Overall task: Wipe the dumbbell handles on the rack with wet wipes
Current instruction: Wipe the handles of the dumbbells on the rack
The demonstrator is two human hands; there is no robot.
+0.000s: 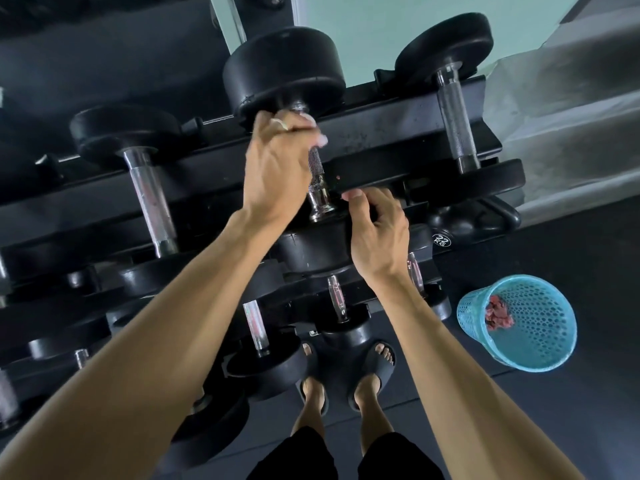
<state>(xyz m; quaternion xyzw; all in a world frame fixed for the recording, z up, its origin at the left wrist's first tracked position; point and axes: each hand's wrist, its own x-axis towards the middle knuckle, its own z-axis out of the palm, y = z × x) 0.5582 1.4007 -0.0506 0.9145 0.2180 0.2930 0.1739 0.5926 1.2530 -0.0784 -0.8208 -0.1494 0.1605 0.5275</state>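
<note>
Left hand (277, 168) curls round the middle handle (316, 168), a wipe (313, 128) seemingly bunched inside; right hand (377, 233) loosely curled, empty. Next: rub toward the near end.

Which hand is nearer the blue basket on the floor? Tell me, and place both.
Right. The right hand is by the near end of the middle dumbbell's handle, on the blue basket's side; the left hand grips that handle farther away, with a wipe.
</note>
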